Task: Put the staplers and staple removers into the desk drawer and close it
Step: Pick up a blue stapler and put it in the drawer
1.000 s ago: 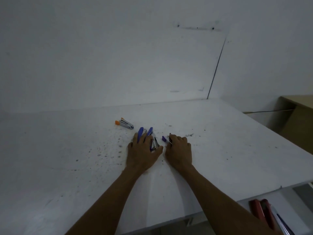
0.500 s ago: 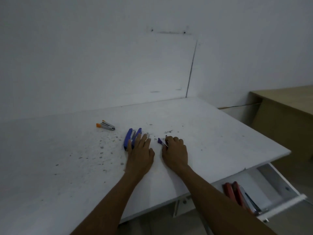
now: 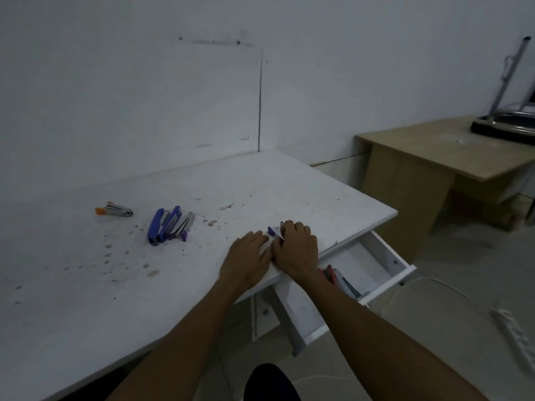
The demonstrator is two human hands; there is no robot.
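My right hand (image 3: 295, 250) is closed on a small purple staple remover (image 3: 273, 231) near the white desk's (image 3: 86, 285) right front edge. My left hand (image 3: 246, 260) lies flat beside it, fingers together, holding nothing. Two blue staplers (image 3: 163, 225) and a purple stapler (image 3: 183, 227) lie together at mid-desk. An orange-tipped stapler (image 3: 114, 211) lies further left. The drawer (image 3: 385, 259) under the desk's right side stands pulled out, with red staplers (image 3: 333, 274) inside, partly hidden by my right forearm.
A wooden desk (image 3: 440, 157) stands to the right with a black and metal object (image 3: 503, 125) on it. A white power strip (image 3: 518, 340) and cable lie on the floor. Specks and stains dot the white desktop.
Both hands slid right toward the desk's edge; the right hand brought the purple staple remover along. The left hand left the blue staplers behind. The view turned right, showing the pulled-out drawer.
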